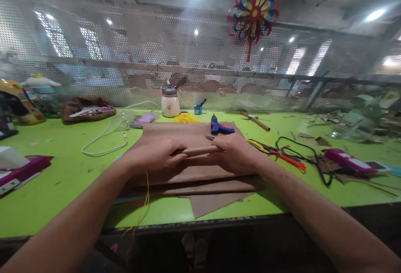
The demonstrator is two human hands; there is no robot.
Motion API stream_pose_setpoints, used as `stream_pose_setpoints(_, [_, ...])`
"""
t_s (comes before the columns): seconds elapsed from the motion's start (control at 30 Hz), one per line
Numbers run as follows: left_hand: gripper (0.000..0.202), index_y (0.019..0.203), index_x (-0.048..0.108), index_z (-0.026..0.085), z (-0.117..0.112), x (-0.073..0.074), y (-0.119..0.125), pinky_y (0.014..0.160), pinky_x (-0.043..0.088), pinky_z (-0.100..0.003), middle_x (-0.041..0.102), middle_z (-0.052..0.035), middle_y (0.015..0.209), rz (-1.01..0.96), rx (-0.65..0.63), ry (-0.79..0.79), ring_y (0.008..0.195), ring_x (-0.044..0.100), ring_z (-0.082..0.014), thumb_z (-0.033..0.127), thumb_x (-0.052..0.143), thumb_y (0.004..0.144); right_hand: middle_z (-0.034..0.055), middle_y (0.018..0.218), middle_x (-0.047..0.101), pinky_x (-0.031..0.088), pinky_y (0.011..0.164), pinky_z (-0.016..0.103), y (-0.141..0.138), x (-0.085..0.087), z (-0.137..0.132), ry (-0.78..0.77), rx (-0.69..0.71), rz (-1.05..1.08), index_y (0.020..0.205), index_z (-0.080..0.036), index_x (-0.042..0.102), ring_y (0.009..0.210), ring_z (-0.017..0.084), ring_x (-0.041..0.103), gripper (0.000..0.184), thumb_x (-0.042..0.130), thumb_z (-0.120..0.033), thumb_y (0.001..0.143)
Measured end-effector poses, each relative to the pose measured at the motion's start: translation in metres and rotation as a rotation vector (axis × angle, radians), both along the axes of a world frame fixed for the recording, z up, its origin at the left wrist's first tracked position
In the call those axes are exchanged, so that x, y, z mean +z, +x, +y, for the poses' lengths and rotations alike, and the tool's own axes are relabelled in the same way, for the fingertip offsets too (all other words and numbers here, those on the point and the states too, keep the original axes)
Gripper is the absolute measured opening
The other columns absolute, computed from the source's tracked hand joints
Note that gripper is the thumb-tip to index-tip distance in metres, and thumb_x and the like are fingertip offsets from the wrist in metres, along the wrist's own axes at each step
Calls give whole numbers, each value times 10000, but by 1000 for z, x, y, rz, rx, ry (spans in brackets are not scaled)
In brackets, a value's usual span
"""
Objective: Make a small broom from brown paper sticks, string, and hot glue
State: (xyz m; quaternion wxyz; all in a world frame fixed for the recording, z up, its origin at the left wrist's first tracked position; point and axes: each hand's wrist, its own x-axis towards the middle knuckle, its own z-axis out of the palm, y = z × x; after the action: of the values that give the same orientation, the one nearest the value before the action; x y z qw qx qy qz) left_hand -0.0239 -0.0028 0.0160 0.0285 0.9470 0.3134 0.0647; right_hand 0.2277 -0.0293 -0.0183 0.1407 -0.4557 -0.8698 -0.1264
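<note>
So the brown paper roll sits crosswise over the brown sheets — left hand pinching one end, right hand the other, neither really nearer.

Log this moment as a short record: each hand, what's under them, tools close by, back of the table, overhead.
Left hand: closed on one part of a brown roll
Right hand: closed on the roll's other end
Under hands: brown paper on a green table
Tools: blue glue gun at the paper's far edge
Back: lidded jar, yellow string
Overhead: flower decoration
</note>
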Motion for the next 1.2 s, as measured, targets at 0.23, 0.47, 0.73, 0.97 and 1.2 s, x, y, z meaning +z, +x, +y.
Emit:
stream_pose_setpoints(0.23, [258,845,628,181,4,-7,5,590,344,-262,651,-46,816,43,16,164,671,528,-148,324,414,867,24,648,622,264,538,232,7,-5,5,-168,-37,120,688,-176,634,574,114,471,245,505,-304,853])
stream_pose_setpoints(0.47, [244,841,604,154,3,-8,9,632,350,-282,616,-75,836,78,0,379,702,525,-165,217,373,887,-4,629,600,315,555,231,12,-5,9,-301,38,214,720,-170,640,575,112,475,227,500,-292,850])
stream_pose_setpoints(0.73, [269,780,593,169,16,-8,-4,607,333,-251,639,-36,775,-38,48,133,660,503,-145,329,403,883,102,1003,619,396,774,313,-1,-2,3,70,-18,157,1098,-179,601,917,216,550,367,614,-381,791])
stream_pose_setpoints(0.97, [260,759,598,164,20,-11,-1,607,347,-261,640,-50,776,-41,44,137,671,530,-155,329,433,873,53,878,677,381,679,262,-4,-3,5,-81,-16,236,976,-191,647,791,172,584,213,563,-319,829])
stream_pose_setpoints(1.2, [236,900,614,167,4,-6,7,666,381,-283,669,-71,924,34,34,250,777,580,-188,294,415,887,31,804,674,351,605,237,3,-4,10,-219,27,293,866,-182,651,697,146,555,157,563,-302,818])
